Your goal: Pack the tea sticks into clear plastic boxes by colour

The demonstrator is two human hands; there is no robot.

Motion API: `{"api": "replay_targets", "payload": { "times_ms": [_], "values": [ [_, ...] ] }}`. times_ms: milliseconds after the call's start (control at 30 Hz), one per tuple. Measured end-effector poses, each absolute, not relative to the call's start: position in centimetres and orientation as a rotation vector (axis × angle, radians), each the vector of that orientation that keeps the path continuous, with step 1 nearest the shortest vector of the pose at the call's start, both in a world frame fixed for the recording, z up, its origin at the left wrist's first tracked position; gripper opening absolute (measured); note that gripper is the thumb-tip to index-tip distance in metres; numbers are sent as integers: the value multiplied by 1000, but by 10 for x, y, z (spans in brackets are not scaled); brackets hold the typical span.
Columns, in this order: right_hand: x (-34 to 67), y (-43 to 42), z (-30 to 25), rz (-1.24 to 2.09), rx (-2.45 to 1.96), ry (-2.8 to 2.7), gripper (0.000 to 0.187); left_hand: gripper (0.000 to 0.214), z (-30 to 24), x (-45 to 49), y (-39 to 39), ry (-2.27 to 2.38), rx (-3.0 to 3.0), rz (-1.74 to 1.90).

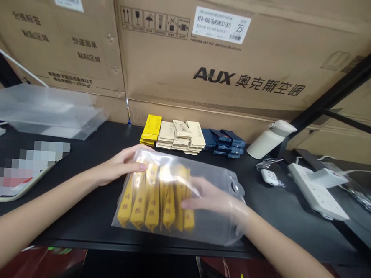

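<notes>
Far left, translucent plastic bags (55,114) lie at the rear of the black tabletop (83,216). A partly pixelated, pale-edged object (45,177) lies nearer the front. The left grip (119,164), a bare hand, pinches the upper left edge of a clear plastic bag (211,228), thumb on the front face. The bag extends across the front middle of the tabletop, its open end facing right. Yellow packets (152,208) stand side by side in its left part. Behind it, left to right: yellow sachets (151,126), stacked beige sachets (194,133), stacked navy sachets (224,141). The right grip (211,196) is inserted through the open end, beside the rightmost packets; whether its fingers are closed on one cannot be told. Farther right: a tilted white bottle (267,142), a white earbud case (269,177), and a white power strip (322,197) carrying an adapter (330,179).
</notes>
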State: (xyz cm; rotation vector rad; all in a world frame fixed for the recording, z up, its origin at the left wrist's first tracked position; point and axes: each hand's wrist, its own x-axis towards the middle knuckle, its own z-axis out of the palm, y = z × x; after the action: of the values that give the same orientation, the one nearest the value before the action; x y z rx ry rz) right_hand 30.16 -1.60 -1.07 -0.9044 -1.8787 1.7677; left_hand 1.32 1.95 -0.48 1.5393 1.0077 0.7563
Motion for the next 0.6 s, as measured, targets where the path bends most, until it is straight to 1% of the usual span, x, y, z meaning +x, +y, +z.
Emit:
{"api": "replay_targets", "payload": {
  "times_ms": [67, 133, 200, 300, 433, 600],
  "values": [
    [290, -25, -13, 1688, -977, -1864, 60, 48, -4, 19, 14, 1008, 1518, 726],
    [281, -32, -14, 1682, -1069, -1739, 68, 45, -3, 24, 10, 1002, 1504, 715],
    [274, -36, -14, 1742, -1095, -1581, 75, 44, -3, 28, 6, 985, 1522, 709],
    [265, -39, -15, 1851, -1027, -1378, 74, 45, -3, 32, 2, 950, 1544, 699],
    [256, -41, -20, 1835, -1019, -1308, 80, 45, 0, 38, -3, 914, 1508, 700],
    [253, -44, -20, 1707, -1076, -1361, 71, 58, 11, 47, -17, 944, 1405, 699]
  ]
}}
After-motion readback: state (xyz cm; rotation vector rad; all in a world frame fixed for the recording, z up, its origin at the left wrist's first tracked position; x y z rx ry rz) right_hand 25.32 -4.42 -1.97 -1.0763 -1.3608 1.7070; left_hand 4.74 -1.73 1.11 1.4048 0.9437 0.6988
